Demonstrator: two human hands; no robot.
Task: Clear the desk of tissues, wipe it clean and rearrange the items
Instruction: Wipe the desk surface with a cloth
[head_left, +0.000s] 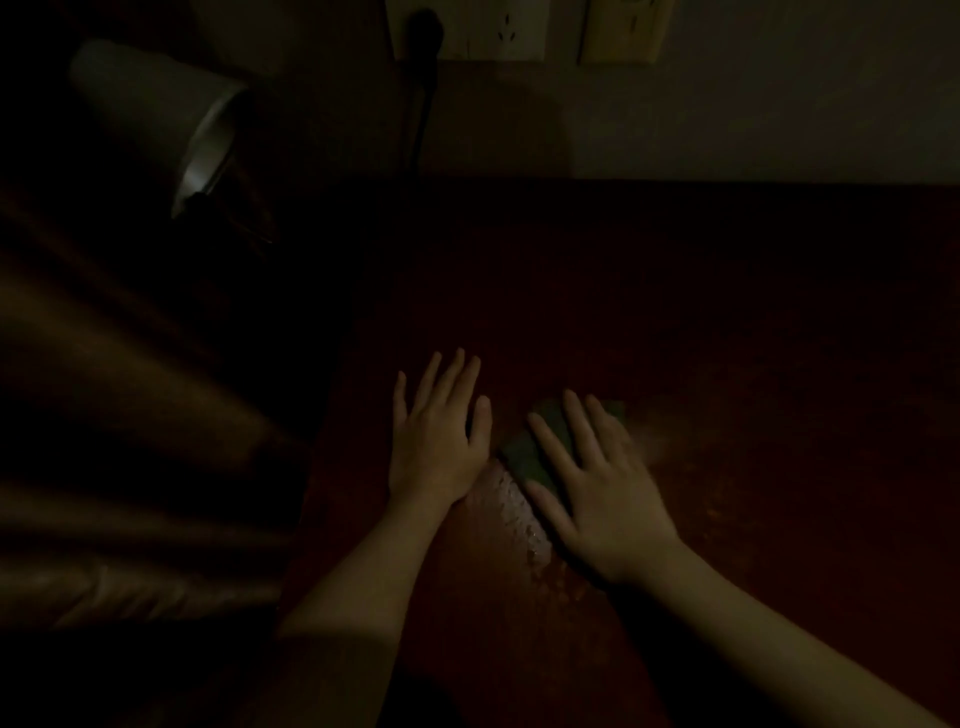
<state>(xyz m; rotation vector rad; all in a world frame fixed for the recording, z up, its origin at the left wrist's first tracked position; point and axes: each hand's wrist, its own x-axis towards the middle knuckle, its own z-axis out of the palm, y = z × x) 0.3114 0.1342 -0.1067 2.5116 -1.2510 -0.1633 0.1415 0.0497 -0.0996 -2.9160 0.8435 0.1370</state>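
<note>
Wiping stage, head view, dim light. The dark greenish cloth (524, 453) lies flat on the counter (727, 338) near its front left part. Most of it is covered by the right hand (608, 499). We see this hand's grip spread apart, with straight fingers (550, 441) pressing down on the cloth rather than curling round it. We judge that a flat palm spreads pressure over the whole cloth, which suits wiping a broad surface. The hand's outer edge is blurred.

A wet streak (514, 506) glistens on the counter just beside the thumb, running toward the person. We take it as the trace of the damp cloth and as a sign that wiping is the step in hand.

The left hand (436, 447) rests palm down on the bare counter just beside the cloth, apart from it. Its grip is likewise spread and holds nothing. We judge it to be there as a brace.

At the far left stands a lamp (156, 119) with a pale shade, above folds of brown drape (130, 415). On the wall behind, a dark plug (423, 26) sits in a wall socket (498, 31), and its cord (421, 119) drops behind the counter's back edge. We expect the cloth to be kept short of that cord.
</note>
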